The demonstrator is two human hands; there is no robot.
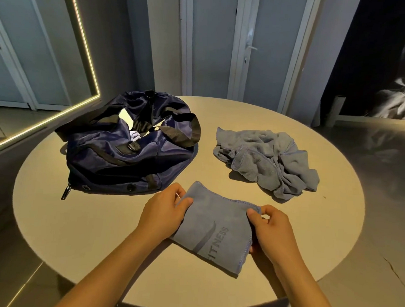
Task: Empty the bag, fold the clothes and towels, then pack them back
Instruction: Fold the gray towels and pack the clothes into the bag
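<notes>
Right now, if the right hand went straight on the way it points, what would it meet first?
Probably the crumpled towel, at its near left edge. The right hand itself pinches the folded towel; depth is unclear.

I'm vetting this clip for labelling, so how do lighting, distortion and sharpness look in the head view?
Head view: warm light pools on the round table, and the room behind is dim; the duffel bag throws a soft shadow at its left; the wide lens slants the door frames; the print on the folded towel reads sharply.
</notes>
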